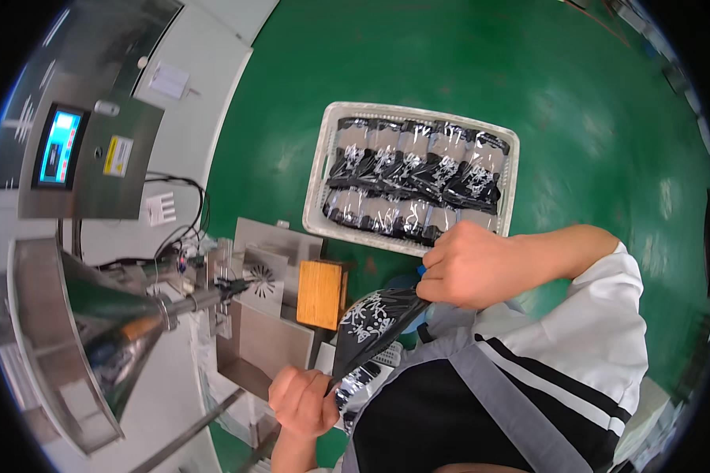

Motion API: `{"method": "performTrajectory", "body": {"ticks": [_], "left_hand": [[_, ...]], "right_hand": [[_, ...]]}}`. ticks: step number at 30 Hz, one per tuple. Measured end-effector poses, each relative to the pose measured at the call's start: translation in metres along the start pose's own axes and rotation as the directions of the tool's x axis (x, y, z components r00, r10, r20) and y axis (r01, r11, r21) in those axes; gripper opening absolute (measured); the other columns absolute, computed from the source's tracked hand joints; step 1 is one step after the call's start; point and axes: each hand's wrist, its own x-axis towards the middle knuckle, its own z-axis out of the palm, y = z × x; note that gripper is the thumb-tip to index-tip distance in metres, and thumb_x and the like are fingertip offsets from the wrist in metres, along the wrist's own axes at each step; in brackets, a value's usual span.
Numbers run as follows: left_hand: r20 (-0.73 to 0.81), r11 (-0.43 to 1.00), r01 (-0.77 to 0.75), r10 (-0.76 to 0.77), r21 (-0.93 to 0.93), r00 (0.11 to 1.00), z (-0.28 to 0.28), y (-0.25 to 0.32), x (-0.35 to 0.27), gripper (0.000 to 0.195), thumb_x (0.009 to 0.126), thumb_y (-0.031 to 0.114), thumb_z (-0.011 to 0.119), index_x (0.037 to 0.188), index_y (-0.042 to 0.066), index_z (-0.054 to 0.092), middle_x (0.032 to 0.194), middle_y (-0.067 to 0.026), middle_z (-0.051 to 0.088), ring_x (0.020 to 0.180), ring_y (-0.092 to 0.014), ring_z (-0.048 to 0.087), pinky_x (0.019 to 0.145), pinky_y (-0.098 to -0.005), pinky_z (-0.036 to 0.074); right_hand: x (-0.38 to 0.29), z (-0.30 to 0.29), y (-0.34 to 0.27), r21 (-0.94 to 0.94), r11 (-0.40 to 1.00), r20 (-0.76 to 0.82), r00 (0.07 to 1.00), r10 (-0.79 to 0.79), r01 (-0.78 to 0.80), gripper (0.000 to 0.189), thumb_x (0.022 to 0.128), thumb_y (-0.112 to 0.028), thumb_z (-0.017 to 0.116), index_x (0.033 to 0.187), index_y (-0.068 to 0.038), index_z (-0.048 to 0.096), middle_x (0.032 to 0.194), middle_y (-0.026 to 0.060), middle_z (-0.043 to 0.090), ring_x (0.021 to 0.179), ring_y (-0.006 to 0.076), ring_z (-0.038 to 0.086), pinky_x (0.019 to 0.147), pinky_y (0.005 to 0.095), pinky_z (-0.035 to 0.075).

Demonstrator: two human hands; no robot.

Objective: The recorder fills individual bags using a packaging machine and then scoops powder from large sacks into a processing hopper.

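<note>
A black plastic pouch (pixel 370 322) with white printed characters is stretched on a slant between my two hands, in front of my apron. My right hand (pixel 470 266) is closed around its upper end, near the front edge of a white plastic crate (pixel 411 108). At the lower end, my left hand (pixel 303 401) pinches a corner of the pouch. Inside the crate lie two rows of filled black pouches (pixel 414 159), with clear windows showing tan contents. A small blue bit (pixel 421 271) shows beside my right fingers; I cannot tell what it is.
A steel machine with a cone hopper (pixel 115 319) and a lit touchscreen (pixel 60 146) stands on the left. Its outlet tube (pixel 195 303) points toward a slotted metal plate (pixel 264 282). A wooden block (pixel 318 294) and an open metal tray (pixel 266 346) are close by. Green floor (pixel 449 53) surrounds the crate.
</note>
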Motion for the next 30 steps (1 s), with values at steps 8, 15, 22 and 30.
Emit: {"method": "performTrajectory", "body": {"ticks": [8, 15, 22, 30], "left_hand": [[0.191, 0.901, 0.426, -0.405, -0.084, 0.894, -0.019, -0.006, -0.063, 0.018, 0.07, 0.01, 0.071, 0.077, -0.001, 0.058, 0.073, -0.0118, 0.058, 0.066, -0.03, 0.055, 0.058, -0.0351, 0.044], [0.06, 0.99, 0.128, -0.125, -0.06, 0.99, 0.028, 0.0, -0.041, 0.018, 0.07, 0.011, 0.069, 0.076, 0.001, 0.056, 0.072, -0.0099, 0.053, 0.072, -0.029, 0.053, 0.065, -0.0375, 0.042], [-0.061, 0.988, 0.155, -0.154, 0.017, 0.986, 0.037, -0.011, -0.125, 0.013, 0.071, 0.004, 0.067, 0.066, 0.0, 0.055, 0.064, -0.0121, 0.053, 0.062, -0.029, 0.052, 0.057, -0.038, 0.042], [-0.223, 0.711, 0.679, -0.703, -0.183, 0.675, 0.109, 0.006, -0.196, 0.017, 0.082, 0.009, 0.06, 0.071, -0.003, 0.057, 0.066, -0.015, 0.055, 0.062, -0.03, 0.055, 0.058, -0.0372, 0.043]], "right_hand": [[0.055, 0.017, -0.022, 0.102, 0.992, 0.03, 0.996, -0.079, 0.076, 0.017, 0.062, -0.013, 0.064, 0.063, -0.005, 0.05, 0.05, 0.0064, 0.043, 0.051, 0.0225, 0.05, 0.041, 0.0348, 0.039], [0.079, 0.033, -0.066, -0.139, 0.964, 0.057, 0.974, -0.219, 0.225, 0.021, 0.065, -0.016, 0.065, 0.06, -0.007, 0.046, 0.049, 0.0028, 0.043, 0.049, 0.0194, 0.049, 0.038, 0.0336, 0.037], [0.011, 0.002, -0.077, -0.289, 0.956, -0.054, 0.996, -0.064, 0.045, 0.02, 0.07, -0.013, 0.068, 0.062, -0.007, 0.051, 0.053, 0.0047, 0.049, 0.052, 0.0213, 0.052, 0.042, 0.035, 0.04], [-0.055, 0.049, 0.001, -0.393, 0.81, -0.161, 0.9, 0.406, -0.435, 0.018, 0.084, -0.018, 0.058, 0.101, -0.011, 0.061, 0.059, 0.0173, 0.054, 0.053, 0.0343, 0.055, 0.049, 0.0424, 0.044]]}}
